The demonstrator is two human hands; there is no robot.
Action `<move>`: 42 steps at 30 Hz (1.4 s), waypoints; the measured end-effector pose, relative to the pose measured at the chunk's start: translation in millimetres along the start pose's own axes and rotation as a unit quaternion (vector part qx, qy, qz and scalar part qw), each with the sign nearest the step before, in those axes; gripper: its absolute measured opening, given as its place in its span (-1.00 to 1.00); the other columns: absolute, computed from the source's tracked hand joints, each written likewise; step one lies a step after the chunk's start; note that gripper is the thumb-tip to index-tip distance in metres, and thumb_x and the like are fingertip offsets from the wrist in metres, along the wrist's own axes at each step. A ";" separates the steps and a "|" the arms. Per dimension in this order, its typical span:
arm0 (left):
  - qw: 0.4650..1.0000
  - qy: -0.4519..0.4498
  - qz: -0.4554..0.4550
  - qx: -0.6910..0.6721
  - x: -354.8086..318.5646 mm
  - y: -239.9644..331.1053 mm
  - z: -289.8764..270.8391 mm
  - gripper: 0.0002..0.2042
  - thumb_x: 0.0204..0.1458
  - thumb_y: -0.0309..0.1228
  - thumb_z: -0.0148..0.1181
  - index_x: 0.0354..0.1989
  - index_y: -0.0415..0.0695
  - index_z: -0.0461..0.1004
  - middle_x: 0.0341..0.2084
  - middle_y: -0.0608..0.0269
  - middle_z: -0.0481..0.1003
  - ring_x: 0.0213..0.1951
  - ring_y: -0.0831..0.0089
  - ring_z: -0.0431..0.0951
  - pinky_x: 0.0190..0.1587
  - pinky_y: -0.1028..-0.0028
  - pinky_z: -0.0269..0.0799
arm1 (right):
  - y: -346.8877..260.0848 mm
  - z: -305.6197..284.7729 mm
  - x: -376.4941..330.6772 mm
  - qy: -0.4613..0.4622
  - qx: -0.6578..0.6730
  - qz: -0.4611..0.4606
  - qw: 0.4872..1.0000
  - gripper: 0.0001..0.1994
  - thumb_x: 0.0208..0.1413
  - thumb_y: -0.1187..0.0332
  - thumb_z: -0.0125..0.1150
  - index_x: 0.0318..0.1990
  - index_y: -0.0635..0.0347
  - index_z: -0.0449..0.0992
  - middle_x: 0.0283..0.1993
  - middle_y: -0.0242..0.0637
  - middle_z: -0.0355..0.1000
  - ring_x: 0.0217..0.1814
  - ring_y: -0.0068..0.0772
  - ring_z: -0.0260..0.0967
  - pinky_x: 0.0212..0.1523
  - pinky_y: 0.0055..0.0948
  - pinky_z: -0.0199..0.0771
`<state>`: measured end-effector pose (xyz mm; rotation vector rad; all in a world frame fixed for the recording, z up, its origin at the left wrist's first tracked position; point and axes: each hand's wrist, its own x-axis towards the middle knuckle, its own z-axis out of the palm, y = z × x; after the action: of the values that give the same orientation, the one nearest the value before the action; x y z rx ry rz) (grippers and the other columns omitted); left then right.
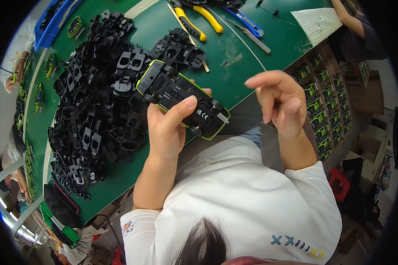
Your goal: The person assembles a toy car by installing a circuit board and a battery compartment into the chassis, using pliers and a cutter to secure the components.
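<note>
My left hand (168, 126) holds a toy car (181, 97) upside down, its black underside and wheels up, with a yellow-green body rim. The thumb lies across the chassis. My right hand (278, 99) hovers to the right of the car, apart from it, fingers loosely curled and holding nothing that I can see. Both hands are over the near edge of a green table (234, 75).
A large heap of black plastic chassis parts (97, 101) covers the table's left. Yellow-handled pliers (199, 20), a blue utility knife (247, 22) and thin sticks lie at the back. A box of finished green cars (325, 101) stands at the right. Other people work at the left.
</note>
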<state>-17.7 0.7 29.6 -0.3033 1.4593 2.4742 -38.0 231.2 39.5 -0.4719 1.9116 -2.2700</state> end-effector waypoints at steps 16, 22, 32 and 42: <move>0.990 0.070 0.106 -0.058 3.5 -11.8 6.3 -0.60 0.06 -0.60 0.28 0.08 -0.35 0.35 -0.11 -0.04 0.53 0.03 0.16 0.58 0.02 0.29 0.58 | 24.1 63.3 0.6 0.089 -0.350 -0.204 0.910 -0.18 -0.38 0.42 0.55 0.20 0.19 0.32 0.05 -0.16 0.44 0.11 -0.04 0.38 0.12 -0.07 0.30; 0.987 0.077 0.131 -0.054 0.1 -11.9 8.4 -0.59 0.07 -0.59 0.28 0.10 -0.36 0.35 -0.08 0.02 0.50 0.07 0.15 0.56 0.06 0.26 0.56 | 31.4 63.0 3.8 0.083 -0.377 -0.267 0.883 -0.22 -0.39 0.42 0.55 0.14 0.18 0.34 0.00 -0.18 0.42 0.08 -0.02 0.38 0.09 -0.11 0.34; 0.987 0.076 0.134 -0.054 1.2 -12.7 9.5 -0.60 0.08 -0.58 0.31 0.09 -0.32 0.38 -0.11 0.02 0.55 0.01 0.27 0.58 0.06 0.31 0.55 | 32.6 55.9 10.5 0.078 -0.383 -0.289 0.874 -0.26 -0.40 0.47 0.53 0.10 0.16 0.36 0.05 -0.23 0.44 0.08 -0.06 0.37 0.11 -0.15 0.36; 0.998 0.023 0.061 -0.007 -3.3 -4.5 1.7 -0.53 -0.02 -0.52 0.26 0.10 -0.39 0.35 -0.15 -0.23 0.57 -0.14 0.17 0.65 -0.03 0.22 0.61 | 5.4 35.8 14.3 0.013 -0.328 -0.257 0.909 -0.18 -0.28 0.21 0.65 0.18 0.26 0.33 0.10 -0.14 0.45 0.24 -0.07 0.31 0.25 -0.17 0.31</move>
<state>-13.3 3.9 27.7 -0.2843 1.5223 2.5905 -40.4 192.3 41.6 -1.1427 2.8194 -1.7839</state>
